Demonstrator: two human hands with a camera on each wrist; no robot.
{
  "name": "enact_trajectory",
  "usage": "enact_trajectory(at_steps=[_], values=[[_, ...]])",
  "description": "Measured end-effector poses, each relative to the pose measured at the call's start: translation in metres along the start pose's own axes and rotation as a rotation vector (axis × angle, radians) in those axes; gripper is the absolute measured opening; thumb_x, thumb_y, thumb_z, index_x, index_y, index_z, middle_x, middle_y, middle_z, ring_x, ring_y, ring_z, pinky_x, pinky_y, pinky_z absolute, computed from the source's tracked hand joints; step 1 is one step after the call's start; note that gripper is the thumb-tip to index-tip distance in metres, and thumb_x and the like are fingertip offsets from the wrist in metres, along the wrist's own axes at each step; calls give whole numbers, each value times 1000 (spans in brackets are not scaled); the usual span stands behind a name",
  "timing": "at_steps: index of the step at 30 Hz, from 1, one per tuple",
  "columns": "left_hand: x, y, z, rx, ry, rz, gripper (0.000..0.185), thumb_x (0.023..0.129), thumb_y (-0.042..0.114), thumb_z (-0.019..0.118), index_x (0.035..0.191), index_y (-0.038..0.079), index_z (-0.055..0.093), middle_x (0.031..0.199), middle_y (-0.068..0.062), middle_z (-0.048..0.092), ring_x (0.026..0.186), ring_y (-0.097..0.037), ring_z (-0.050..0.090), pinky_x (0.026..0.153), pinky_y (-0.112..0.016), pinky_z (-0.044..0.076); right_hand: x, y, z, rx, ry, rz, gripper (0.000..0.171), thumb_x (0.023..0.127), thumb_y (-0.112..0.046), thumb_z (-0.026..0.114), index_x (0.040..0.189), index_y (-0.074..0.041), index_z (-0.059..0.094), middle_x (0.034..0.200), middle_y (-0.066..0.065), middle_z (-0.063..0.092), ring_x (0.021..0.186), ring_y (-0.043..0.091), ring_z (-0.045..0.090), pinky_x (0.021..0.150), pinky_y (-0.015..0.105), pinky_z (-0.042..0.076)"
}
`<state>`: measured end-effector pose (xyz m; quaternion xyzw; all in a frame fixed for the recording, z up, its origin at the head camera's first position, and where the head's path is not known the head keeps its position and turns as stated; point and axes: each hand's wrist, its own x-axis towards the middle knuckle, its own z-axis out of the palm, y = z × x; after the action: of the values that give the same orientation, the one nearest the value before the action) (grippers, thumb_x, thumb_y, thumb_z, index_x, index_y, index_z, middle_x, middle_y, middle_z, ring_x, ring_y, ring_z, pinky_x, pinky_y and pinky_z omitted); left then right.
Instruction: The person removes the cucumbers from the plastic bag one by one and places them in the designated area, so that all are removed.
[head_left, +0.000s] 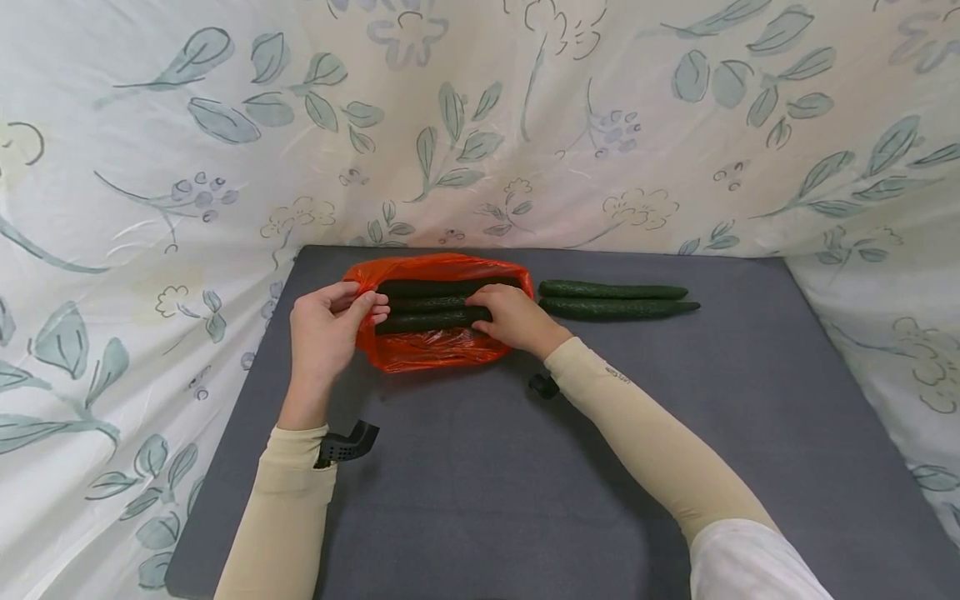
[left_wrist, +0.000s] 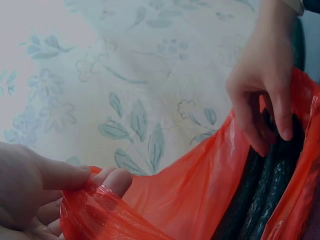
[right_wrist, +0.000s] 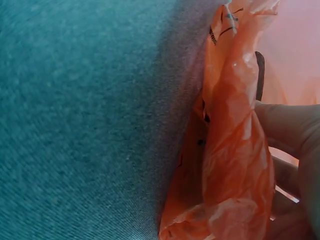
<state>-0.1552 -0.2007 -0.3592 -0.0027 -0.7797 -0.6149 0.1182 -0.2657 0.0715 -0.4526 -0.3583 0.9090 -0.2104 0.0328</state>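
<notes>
Item: orange plastic bag (head_left: 431, 346), lying on its side near the far edge of the grey desk (head_left: 525, 483), left of centre, mouth facing up toward me. I am holding its left rim with my left hand (head_left: 324, 327), thumb and fingers pinching the gathered plastic; the left wrist view is showing that pinch closely (left_wrist: 95, 192). My right hand (head_left: 516, 317) is reaching into the mouth from the right, fingers curling over the nearest cucumber (head_left: 431, 320).

Handling note: I am judging that the step is going best if the left hand is keeping the rim lifted and taut, so the mouth is staying wide, while the right hand is sliding the cucumber lengthwise along the others, not across them. Thin plastic is liable to snag or tear on a blunt end.

Contents: three cucumbers are showing inside the bag, lying parallel, lengthwise left to right, touching one another. Whether more are lying beneath them, I cannot tell.

Outside: two cucumbers (head_left: 613, 300) are lying side by side on the desk, just right of the bag, along the far edge.

Surround: flowered cloth (head_left: 480, 125) is draping behind and to both sides of the desk.
</notes>
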Motion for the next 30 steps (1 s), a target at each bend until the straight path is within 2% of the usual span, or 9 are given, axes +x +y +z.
enact_trajectory(at_steps=[8,15,18,26,30], values=[[-1,2,3,5,-10,-7,36,95,13,73,126,-6,67,100,-23,74,78,-21,77,73,-28,61,-1,1,6,-75,-26,31,44,94,-25,76,134,-11,66,133,8,64,124,26,57,105,42,50],[-1,4,3,-2,6,-3,36,95,12,73,126,-6,67,101,-24,74,79,-21,76,74,-28,61,8,-4,7,-148,-20,-20,39,92,-15,76,130,-8,69,130,9,66,120,28,60,102,42,53],[-1,4,4,-2,-4,2,36,96,12,73,126,-7,66,101,-24,74,79,-22,77,74,-28,61,11,-5,7,-179,-40,-9,39,92,-14,76,130,-10,69,130,8,67,119,27,60,101,41,54],[-2,5,6,6,-3,4,35,95,13,73,125,-6,67,100,-23,74,78,-20,76,74,-28,61,14,-8,6,-197,-73,14,41,92,-14,77,131,-11,69,128,6,69,116,26,63,100,41,54],[-3,6,7,-4,-11,11,36,95,12,73,125,-7,66,100,-24,74,79,-24,76,74,-28,62,13,-9,5,-180,-74,25,40,92,-14,77,131,-12,69,124,6,70,110,24,66,97,40,56]])
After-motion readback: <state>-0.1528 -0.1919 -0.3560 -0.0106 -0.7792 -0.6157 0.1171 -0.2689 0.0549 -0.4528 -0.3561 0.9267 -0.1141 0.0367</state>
